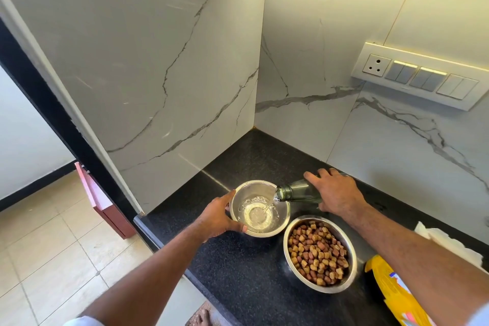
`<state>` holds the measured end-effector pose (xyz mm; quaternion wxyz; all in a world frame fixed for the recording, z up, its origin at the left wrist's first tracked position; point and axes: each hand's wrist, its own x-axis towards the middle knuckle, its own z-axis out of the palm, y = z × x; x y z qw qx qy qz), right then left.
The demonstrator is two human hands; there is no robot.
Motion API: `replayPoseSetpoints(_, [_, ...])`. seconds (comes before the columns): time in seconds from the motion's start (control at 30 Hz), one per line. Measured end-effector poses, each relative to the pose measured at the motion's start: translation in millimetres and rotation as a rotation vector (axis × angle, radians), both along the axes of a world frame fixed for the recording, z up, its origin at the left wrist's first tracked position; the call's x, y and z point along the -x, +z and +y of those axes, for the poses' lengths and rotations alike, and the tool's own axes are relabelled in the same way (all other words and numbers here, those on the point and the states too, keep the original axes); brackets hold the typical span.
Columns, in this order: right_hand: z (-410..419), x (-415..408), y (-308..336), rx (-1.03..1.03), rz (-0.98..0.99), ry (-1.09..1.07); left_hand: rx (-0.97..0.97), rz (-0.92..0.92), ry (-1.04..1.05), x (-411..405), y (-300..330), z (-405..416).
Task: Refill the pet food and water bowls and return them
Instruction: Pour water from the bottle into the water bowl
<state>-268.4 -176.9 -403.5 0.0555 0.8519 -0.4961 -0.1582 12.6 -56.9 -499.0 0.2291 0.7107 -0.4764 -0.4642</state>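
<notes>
A small steel water bowl (260, 189) stands on the black countertop (238, 272). My left hand (218, 216) grips its left rim. My right hand (334, 193) holds a green glass bottle (297, 191) tipped on its side, mouth over the bowl's right edge. A thin stream of water runs from the mouth into the bowl, where a shallow pool lies. A larger steel bowl (318, 254) heaped with brown kibble sits to the right and nearer me.
A yellow pet food bag (391, 288) lies at the right front of the counter, with a white cloth (447, 243) behind it. Marble-look walls close the corner. A switch panel (420, 75) is on the right wall. Tiled floor lies to the left.
</notes>
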Motion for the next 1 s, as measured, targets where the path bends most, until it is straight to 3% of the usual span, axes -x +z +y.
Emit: replayPoseSetpoints(1.0, [1,3,6,0.013,0.023,-0.010,0.005,0.005,0.055,5,9,4])
